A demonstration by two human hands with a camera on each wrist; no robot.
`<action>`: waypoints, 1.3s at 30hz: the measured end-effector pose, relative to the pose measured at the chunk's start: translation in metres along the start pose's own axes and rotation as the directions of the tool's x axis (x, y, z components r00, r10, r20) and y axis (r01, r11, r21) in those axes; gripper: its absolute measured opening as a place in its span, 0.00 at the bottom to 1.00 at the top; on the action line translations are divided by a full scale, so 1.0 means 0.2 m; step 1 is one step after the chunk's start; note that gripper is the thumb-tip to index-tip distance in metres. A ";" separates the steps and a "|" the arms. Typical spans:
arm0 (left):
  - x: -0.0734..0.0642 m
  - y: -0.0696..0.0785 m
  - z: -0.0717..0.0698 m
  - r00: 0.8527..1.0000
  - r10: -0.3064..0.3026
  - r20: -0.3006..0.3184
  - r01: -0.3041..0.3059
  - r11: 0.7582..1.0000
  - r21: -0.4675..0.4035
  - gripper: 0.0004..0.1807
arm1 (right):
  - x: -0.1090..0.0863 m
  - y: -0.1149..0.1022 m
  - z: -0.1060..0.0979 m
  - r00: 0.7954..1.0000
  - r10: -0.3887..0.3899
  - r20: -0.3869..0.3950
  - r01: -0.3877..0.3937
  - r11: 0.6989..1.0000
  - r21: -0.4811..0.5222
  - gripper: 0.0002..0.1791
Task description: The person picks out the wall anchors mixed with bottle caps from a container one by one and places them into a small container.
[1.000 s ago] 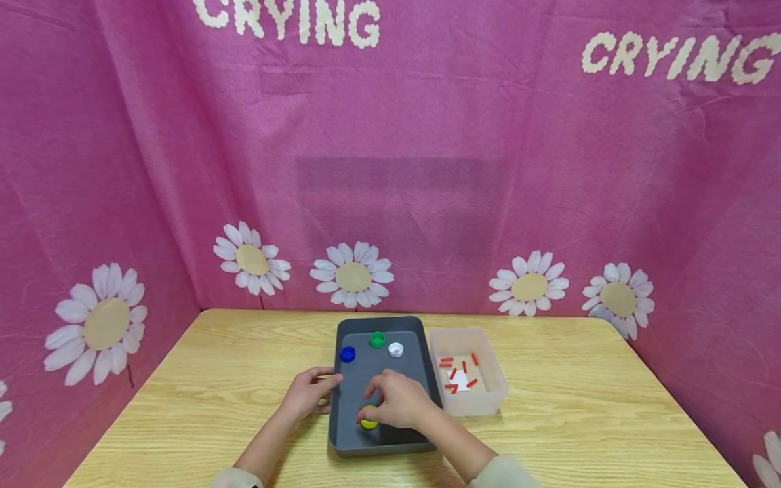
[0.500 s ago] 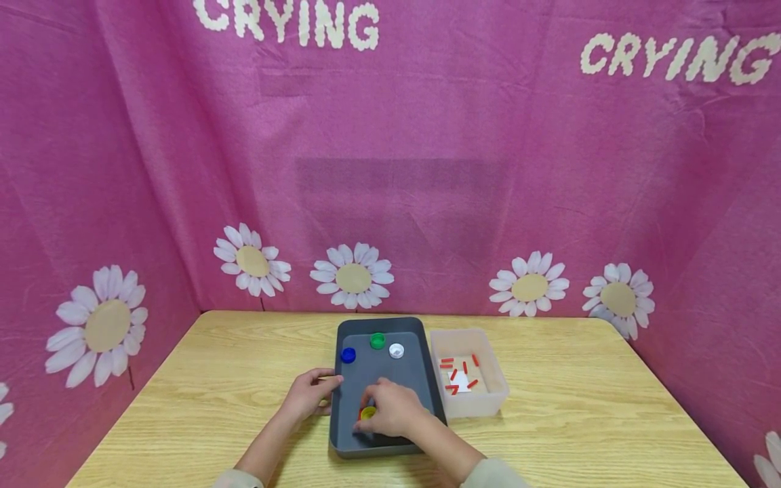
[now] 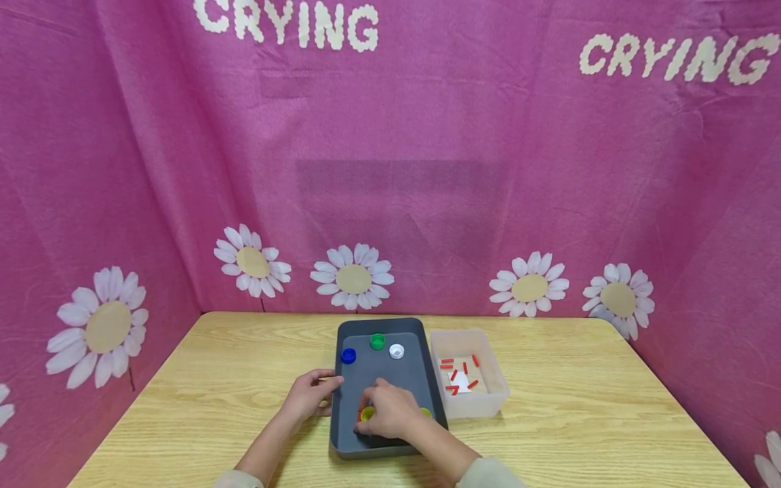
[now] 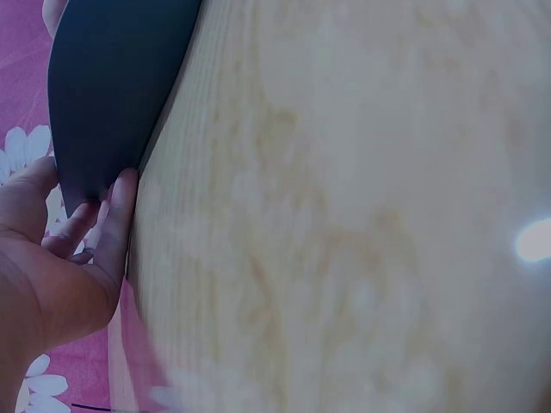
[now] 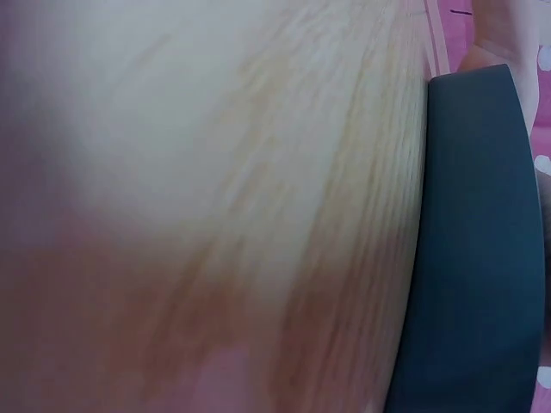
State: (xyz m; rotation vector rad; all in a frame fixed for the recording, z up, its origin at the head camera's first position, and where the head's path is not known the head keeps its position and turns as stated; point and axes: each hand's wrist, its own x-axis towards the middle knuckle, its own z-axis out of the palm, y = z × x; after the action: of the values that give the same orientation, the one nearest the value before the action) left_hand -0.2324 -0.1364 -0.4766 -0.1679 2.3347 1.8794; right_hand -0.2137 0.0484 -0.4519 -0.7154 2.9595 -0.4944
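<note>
In the head view, my right hand (image 3: 390, 410) is low in the dark grey tray (image 3: 390, 373), thumb and fingers around a yellow bottle cap (image 3: 367, 414). A bit of red (image 3: 358, 416) shows at that cap's left side; the fingers partly hide both. Behind my right wrist, a second yellow cap (image 3: 425, 411) peeks out. My left hand (image 3: 308, 393) holds the tray's left side, its thumb at the rim and fingers against the outer wall, as the left wrist view shows on the tray wall (image 4: 116, 86). The right wrist view catches only the tray's outer wall (image 5: 478, 241), not the fingertips.
Blue (image 3: 348, 356), green (image 3: 377, 341) and white (image 3: 396, 351) caps lie in the tray's far half. Right of the tray stands a clear plastic box (image 3: 497, 400) with several red sticks (image 3: 466, 368) and a white paper piece (image 3: 459, 383). A pink curtain (image 3: 403, 135) hangs behind the table (image 3: 586, 393).
My right hand has shifted slightly down and left; its thumb moved from the yellow cap's face to its near edge. The second yellow cap came into view behind the wrist. My left hand stayed put.
</note>
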 end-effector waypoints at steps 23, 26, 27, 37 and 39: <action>0.01 0.00 0.00 1.000 -0.002 -0.004 0.002 1.000 0.001 0.26 | 0.00 0.00 -0.08 0.994 -0.019 -0.104 0.032 0.991 0.128 0.15; 0.01 0.00 0.01 1.000 -0.008 -0.003 0.008 1.000 0.005 0.27 | 0.00 0.01 -0.10 0.992 -0.011 -0.126 0.031 0.986 0.161 0.15; 0.01 0.00 0.01 1.000 -0.009 -0.003 0.009 1.000 0.006 0.26 | 0.00 0.02 -0.11 0.991 -0.007 -0.133 0.030 0.985 0.172 0.15; 0.01 -0.01 0.00 1.000 -0.009 0.000 0.009 1.000 0.018 0.27 | 0.00 0.07 -0.18 0.985 0.019 -0.173 0.018 0.977 0.214 0.14; 0.01 -0.01 0.00 1.000 -0.007 0.000 0.007 1.000 0.015 0.27 | -0.01 0.08 -0.20 0.982 0.030 -0.187 0.011 0.976 0.216 0.14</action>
State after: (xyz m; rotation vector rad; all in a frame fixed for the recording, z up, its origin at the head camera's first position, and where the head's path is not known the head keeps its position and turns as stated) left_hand -0.2347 -0.1360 -0.4782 -0.1743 2.3446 1.8586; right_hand -0.2247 0.0736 -0.4196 -0.6648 3.0095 -0.9165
